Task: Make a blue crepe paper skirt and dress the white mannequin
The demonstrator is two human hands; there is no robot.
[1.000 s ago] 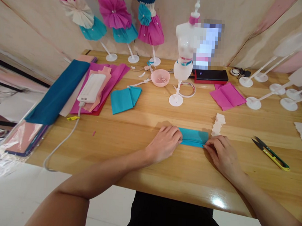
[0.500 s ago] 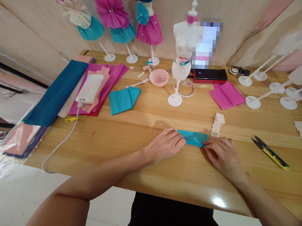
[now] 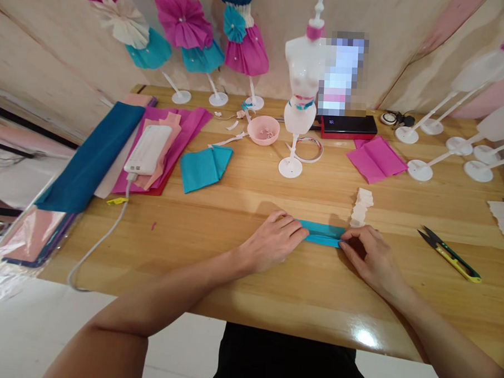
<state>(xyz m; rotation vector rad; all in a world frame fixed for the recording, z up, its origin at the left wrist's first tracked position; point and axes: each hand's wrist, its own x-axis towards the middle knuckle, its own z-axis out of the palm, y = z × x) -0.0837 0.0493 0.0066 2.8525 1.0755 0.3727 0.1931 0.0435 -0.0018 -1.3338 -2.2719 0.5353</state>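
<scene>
A strip of blue crepe paper point(image 3: 324, 231) lies on the wooden table, with a narrow fold along its near edge. My left hand point(image 3: 277, 240) is closed on the strip's left end, its fingers covering that end. At the right end, my right hand point(image 3: 368, 252) pinches the folded edge between thumb and fingers. A pleated white paper strip point(image 3: 361, 208) lies just beyond my right hand. Thread snips point(image 3: 449, 254) with yellow and green handles rest farther right.
Behind the strip stands a white mannequin point(image 3: 302, 74). Around it are a pink bowl point(image 3: 263, 130) of beads, a black-and-red power bank point(image 3: 349, 127), folded magenta paper point(image 3: 377, 159) and folded blue paper point(image 3: 203, 169). A white power bank point(image 3: 148, 149) with a cable sits on papers at left.
The near edge of the blue strip is turned up into a slightly wider fold. Both hands stay at its ends, their fingers shifting a little. The view has drifted slightly.
</scene>
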